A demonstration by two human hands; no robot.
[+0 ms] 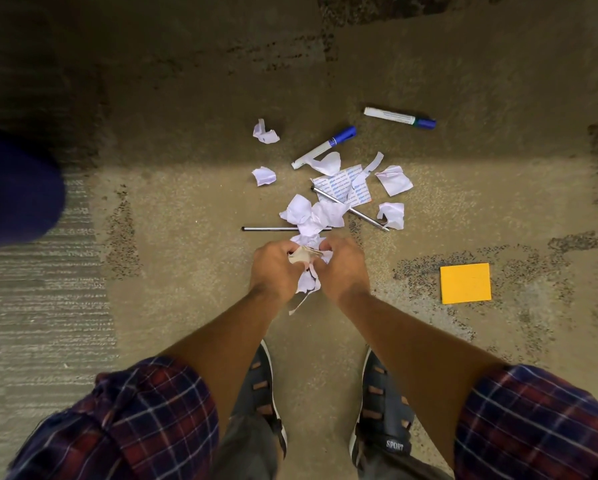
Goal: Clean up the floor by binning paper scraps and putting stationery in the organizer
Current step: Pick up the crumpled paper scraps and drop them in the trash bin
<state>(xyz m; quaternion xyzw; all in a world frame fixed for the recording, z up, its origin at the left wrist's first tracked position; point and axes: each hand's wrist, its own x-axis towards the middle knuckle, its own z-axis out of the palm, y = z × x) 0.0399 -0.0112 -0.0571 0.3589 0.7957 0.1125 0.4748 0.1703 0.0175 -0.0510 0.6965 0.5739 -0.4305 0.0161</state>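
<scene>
barely underway. gripping a bunch of paper scraps (pixel 306 284) between left hand (pixel 273 268) and right hand (pixel 342 268), low over the floor (pixel 186 271). left to bin: more scraps (pixel 311 213) just beyond. left to store: two markers (pixel 324 147), two pens (pixel 269 229), yellow notepad (pixel 465 283). no organizer in view.

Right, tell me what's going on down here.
A person stands over a littered floor, with the left hand and right hand together gripping a bunch of crumpled scraps. More paper lies just ahead of the hands, along with two markers, two pens, a printed sheet and a yellow pad off to the right. None of the stationery is picked up yet.
</scene>
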